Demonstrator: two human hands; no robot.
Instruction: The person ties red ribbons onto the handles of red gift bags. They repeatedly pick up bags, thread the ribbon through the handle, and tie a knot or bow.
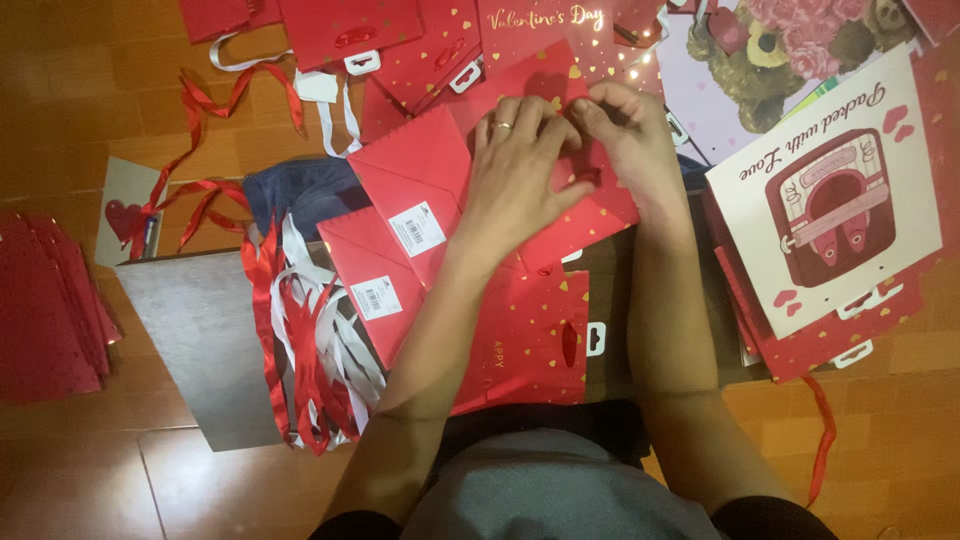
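The left hand lies flat on a red bag, fingers spread and pressed down on the folded paper, a ring on one finger. The right hand sits just beside it, touching it at the fingertips, its thumb and fingers pinched on the bag's upper edge near the handle slot. The bag lies flat in the middle of the view, tilted, its folded base pointing left, with a white label on that base.

Under it lies a second red bag with gold hearts and another label, resting partly on a grey board. A bundle of red and white ribbons is heaped on the board's right edge, just beside the lower bag. More loose ribbon curls on the wooden floor at upper left, near a small card with a red heart.

At right, a white bag with a red picture tops a stack of red ones. Above it lies a bag showing a teddy bear and roses. More red bags fan across the top, and a stack of red sheets sits at far left, well apart from the hands.
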